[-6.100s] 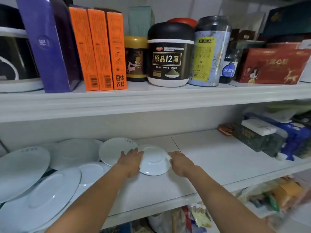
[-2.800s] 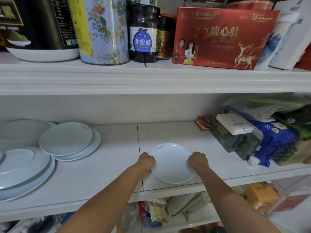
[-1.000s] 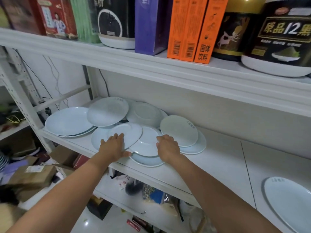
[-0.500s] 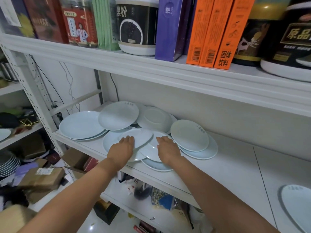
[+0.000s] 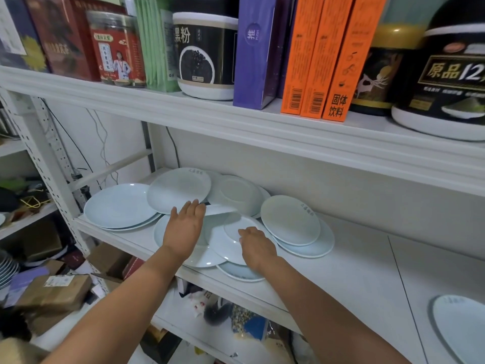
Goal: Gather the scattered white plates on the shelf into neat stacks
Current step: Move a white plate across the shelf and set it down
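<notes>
Several white plates lie overlapping at the left end of the shelf [image 5: 354,266]. A large plate [image 5: 118,204] lies far left with a tilted plate [image 5: 178,189] leaning on it, and an upturned plate [image 5: 236,194] sits behind. My left hand [image 5: 186,224] holds a small plate [image 5: 220,209] that is tipped up and seen edge-on; my fingers lie straight on top and my thumb is hidden. My right hand [image 5: 256,244] grips the near rim of a middle plate [image 5: 231,239] with curled fingers. To the right is a two-plate stack [image 5: 290,219]. A lone plate [image 5: 459,327] sits far right.
The upper shelf [image 5: 236,119] hangs low over the plates, loaded with tins and an orange box [image 5: 320,56]. A metal rack post [image 5: 52,166] stands at the left. Cardboard boxes [image 5: 55,290] and bags clutter the floor and the shelf below.
The small plate under my left hand has tipped up from lying flat. My right hand's fingers have curled onto the middle plate's rim. The view has moved closer.
</notes>
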